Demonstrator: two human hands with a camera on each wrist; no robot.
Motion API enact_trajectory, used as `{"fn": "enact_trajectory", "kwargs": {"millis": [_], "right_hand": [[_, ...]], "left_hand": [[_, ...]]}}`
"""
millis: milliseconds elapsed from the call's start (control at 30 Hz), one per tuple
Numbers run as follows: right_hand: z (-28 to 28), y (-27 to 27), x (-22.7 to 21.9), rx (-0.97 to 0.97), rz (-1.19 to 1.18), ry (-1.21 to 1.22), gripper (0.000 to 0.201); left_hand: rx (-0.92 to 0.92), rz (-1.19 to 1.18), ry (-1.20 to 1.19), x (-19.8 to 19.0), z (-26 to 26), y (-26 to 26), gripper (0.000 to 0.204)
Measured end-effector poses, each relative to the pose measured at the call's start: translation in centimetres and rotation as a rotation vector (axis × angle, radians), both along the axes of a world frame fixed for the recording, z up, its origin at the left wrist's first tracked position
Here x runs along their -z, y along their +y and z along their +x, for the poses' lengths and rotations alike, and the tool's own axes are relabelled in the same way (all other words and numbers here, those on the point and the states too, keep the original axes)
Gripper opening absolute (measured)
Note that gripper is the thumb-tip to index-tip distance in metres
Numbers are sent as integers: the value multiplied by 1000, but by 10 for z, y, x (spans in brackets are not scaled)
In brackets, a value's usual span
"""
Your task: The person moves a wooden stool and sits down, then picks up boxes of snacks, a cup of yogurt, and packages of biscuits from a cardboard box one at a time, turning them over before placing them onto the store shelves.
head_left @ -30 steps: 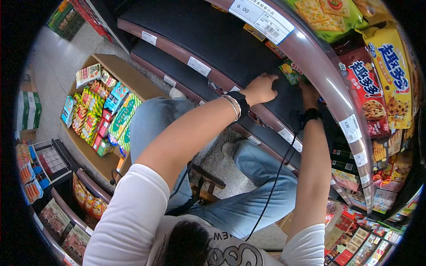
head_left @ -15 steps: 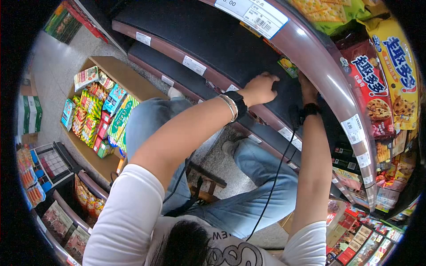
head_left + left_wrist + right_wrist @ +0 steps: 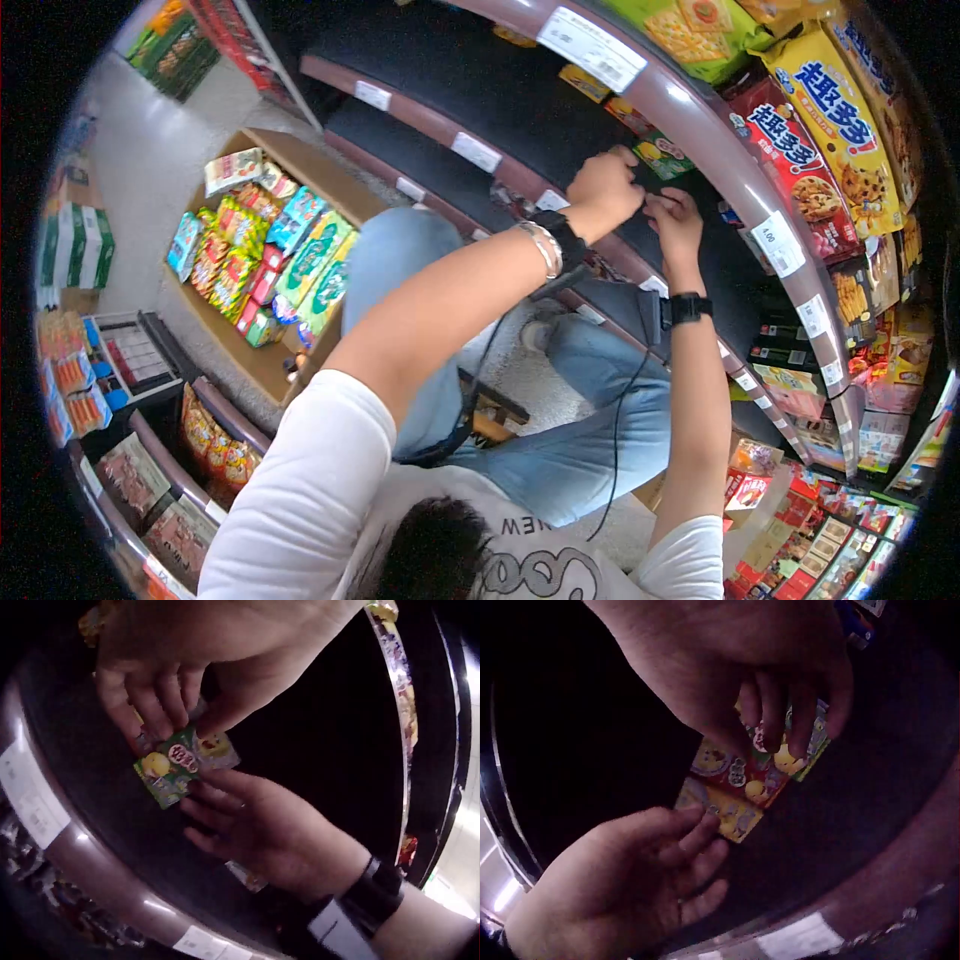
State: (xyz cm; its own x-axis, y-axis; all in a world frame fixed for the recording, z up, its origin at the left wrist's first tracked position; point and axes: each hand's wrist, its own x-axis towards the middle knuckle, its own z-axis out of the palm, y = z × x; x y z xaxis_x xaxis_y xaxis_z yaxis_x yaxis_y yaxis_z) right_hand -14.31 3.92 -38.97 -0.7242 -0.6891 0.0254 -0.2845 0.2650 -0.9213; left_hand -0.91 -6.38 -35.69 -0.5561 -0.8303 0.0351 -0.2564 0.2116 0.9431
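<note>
On a dark shelf, a small green snack pack (image 3: pixel 662 158) sits beside a red pack (image 3: pixel 739 777) and a yellow pack (image 3: pixel 731 817), all in one row. My left hand (image 3: pixel 605 190) hovers at the front of this row, fingers loosely bent. In the left wrist view its fingertips overlap the upper edge of the green pack. My right hand (image 3: pixel 678 225) is close by on the right, fingertips near the left hand's. Seen from the right wrist, its spread fingers overlap the green pack. Neither hand shows a grip on a pack.
The upper shelf's edge (image 3: pixel 705 105) overhangs the row, with cookie bags (image 3: pixel 800 170) above it at right. An open cardboard box (image 3: pixel 215 325) full of snack packs stands on the floor at left. A cable hangs from the right wrist.
My right hand has drawn back from under the upper shelf's edge toward my left hand, its fingers now in sight. The head view has shifted slightly.
</note>
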Motion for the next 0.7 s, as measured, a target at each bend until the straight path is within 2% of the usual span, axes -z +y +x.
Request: {"fn": "enact_trajectory", "kwargs": {"millis": [33,167,333,400,467,533,700], "right_hand": [[21,2,-13,-46,-77,-120,25],[94,2,-57,-165,-107,-179,23],[193,-9,-118,-389,-267,-283,29],[229,-18,-133,-514,-279,-307,29],[271,-26,-150,-602,-271,-386,29],[309,-36,-156,-691,-234,-459,28],[399,-73,-129,-900,-231,-450,25]], "left_hand": [[6,-17,28,-15,10,2,30],[-47,-53,181,-64,63,3,34],[-105,-158,250,-89,162,-19,40],[-130,-157,196,-97,212,-28,41],[-177,-163,228,-94,262,-35,39],[-207,-58,144,-98,314,-35,39],[-313,-177,-7,-44,432,-46,38]]}}
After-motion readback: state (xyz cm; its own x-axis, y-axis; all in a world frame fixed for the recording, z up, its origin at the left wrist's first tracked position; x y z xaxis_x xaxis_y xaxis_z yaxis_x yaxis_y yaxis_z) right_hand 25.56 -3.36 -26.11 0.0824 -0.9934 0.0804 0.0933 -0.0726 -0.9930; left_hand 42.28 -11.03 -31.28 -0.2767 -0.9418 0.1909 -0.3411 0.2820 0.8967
